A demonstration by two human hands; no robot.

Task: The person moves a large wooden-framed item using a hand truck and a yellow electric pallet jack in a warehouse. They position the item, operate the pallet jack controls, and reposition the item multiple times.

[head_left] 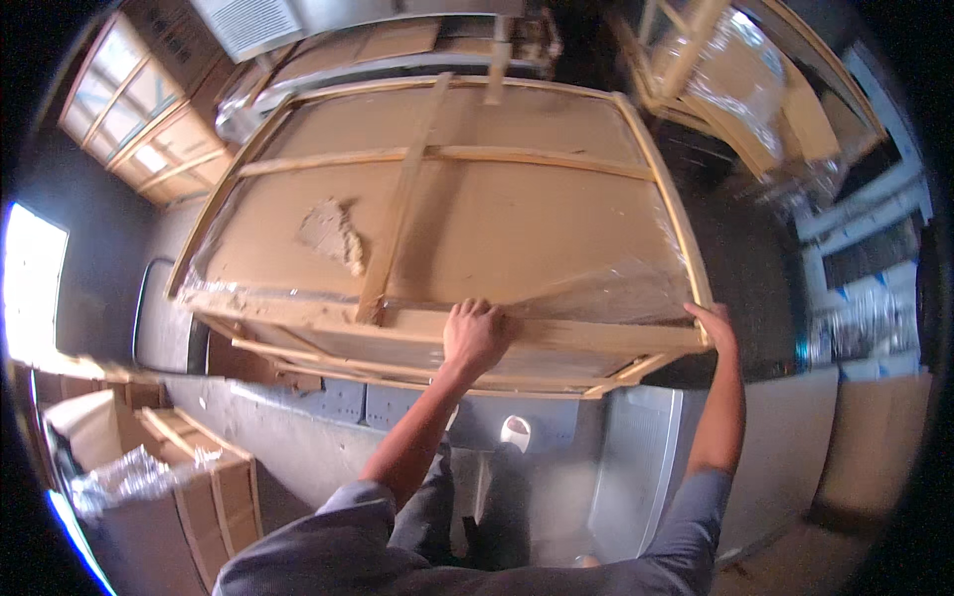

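Note:
In front of me stands a large cardboard box [556, 228] inside a wooden crate frame [596, 333], with slats crossing over its top. Clear plastic film shows along its edges, and a torn patch [333, 230] marks the cardboard left of the middle slat. My left hand [475, 336] is closed over the near top rail, a little right of the middle slat. At the near right corner, my right hand [714, 326] grips the frame, its thumb on top and its other fingers mostly hidden.
Another slatted crate [214, 477] stands at the lower left, with crumpled plastic on it. A wooden frame with film-wrapped cardboard [735, 89] is at the far right. Flat panels [775, 447] lean at the near right. A metal-grilled unit [246, 25] sits at the back.

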